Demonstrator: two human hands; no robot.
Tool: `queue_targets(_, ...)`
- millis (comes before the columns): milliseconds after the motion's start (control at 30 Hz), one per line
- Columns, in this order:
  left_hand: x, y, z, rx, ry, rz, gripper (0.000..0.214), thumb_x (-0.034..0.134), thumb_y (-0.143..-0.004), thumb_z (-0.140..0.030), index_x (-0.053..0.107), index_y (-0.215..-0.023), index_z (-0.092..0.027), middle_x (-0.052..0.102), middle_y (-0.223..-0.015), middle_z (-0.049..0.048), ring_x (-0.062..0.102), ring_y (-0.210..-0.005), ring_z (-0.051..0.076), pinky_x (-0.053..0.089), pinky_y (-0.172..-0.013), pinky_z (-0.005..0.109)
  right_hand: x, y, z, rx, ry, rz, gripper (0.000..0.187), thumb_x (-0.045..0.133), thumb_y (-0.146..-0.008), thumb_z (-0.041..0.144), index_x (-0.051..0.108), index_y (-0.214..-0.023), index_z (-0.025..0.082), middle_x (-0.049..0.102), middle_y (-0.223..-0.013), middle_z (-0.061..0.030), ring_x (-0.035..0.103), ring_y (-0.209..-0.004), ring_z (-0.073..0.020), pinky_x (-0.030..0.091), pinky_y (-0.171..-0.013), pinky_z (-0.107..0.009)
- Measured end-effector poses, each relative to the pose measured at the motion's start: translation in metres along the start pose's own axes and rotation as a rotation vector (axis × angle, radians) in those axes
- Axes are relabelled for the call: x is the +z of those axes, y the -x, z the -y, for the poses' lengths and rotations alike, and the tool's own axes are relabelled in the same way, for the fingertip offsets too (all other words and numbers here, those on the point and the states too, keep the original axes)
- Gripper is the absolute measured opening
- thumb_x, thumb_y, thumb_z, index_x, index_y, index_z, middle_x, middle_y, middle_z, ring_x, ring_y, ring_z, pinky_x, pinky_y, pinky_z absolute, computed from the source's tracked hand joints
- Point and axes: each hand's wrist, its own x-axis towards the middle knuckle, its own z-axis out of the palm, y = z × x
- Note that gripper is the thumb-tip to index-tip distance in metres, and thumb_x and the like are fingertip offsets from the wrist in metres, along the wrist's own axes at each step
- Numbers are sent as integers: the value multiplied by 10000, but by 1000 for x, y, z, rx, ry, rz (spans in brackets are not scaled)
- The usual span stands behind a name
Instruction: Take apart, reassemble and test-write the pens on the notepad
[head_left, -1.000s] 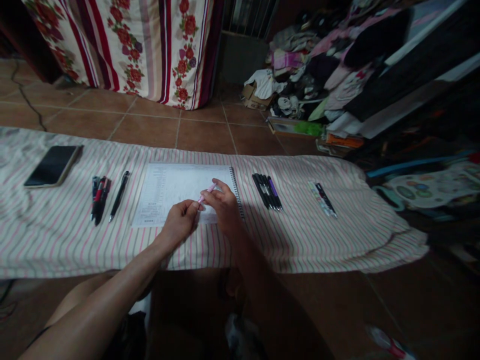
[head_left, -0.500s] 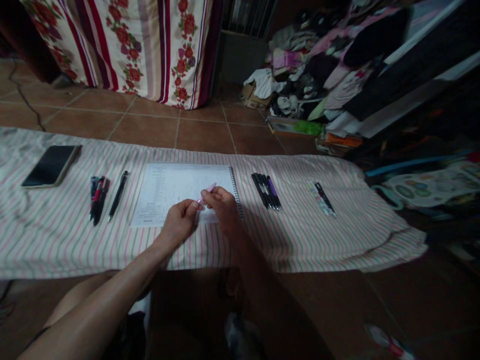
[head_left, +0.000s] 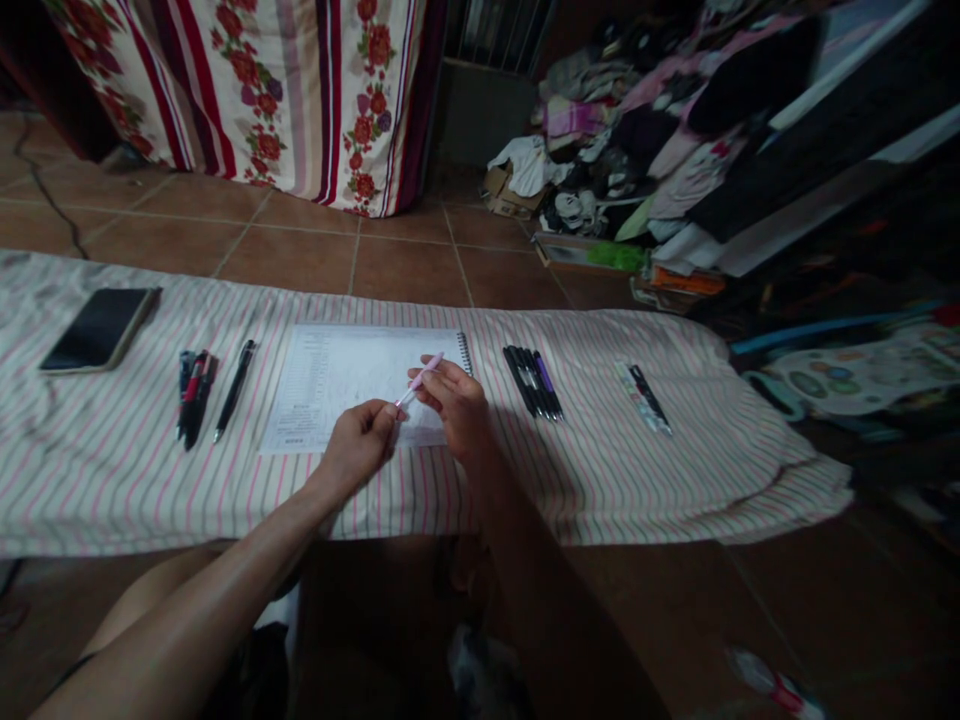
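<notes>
Pinching a pink pen [head_left: 421, 375] between fingers of the right hand [head_left: 457, 410], left hand [head_left: 358, 448] with fingers pressed together just beside its tip, above a spiral notebook [head_left: 337, 380] on the striped cloth [head_left: 622, 480].

Printed sheet [head_left: 330, 380] — its tiny text too small to read.

Pink pen [head_left: 421, 378] (tilted, slim)
</notes>
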Motion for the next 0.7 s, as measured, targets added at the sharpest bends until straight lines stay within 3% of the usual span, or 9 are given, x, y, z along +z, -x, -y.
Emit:
queue_targets(100, -1, 1, -2, 10, -11, 19, 325, 594, -758, -457, 617, -779, -133, 469, -461, -58, 413, -369, 69, 333, -412, 207, -1, 0, 1, 9, -12, -20, 241, 693, -675, 288, 674, -898, 198, 735, -853, -22, 652, -738, -103, 489, -620, -190)
queue_targets(267, -1, 4, -7, 34, -25, 53, 325, 595, -771, -420, 646, -818, -103, 517, -466, -32, 449, -396, 70, 314, -430, 203, -3, -3, 1, 2, -31, -71, 241, 722, -648, 321, 676, -853, 201, 724, -850, -12, 635, -716, -89, 469, -607, -184)
queue_targets(433, 1, 3, -6, -5, 97, 44, 404, 657, -722, -364, 619, -1035, -111, 547, -501, -46, 497, -408, 89, 362, -451, 216, -3, -5, 0, -29, -17, -107, 277, 737, -622, 374, 661, -826, 202, 704, -797, -2, 620, -691, -93, 454, -603, -196)
queue_targets(700, 1, -1, -3, -25, 110, 3, 286, 690, -691, -329, 648, -884, -122, 642, -618, 10, 545, -450, 91, 372, -457, 208, -1, -9, -3, -27, -3, -141, 295, 739, -602, 400, 646, -792, 193, 674, -749, 4, 597, -682, -96, 432, -603, -200)
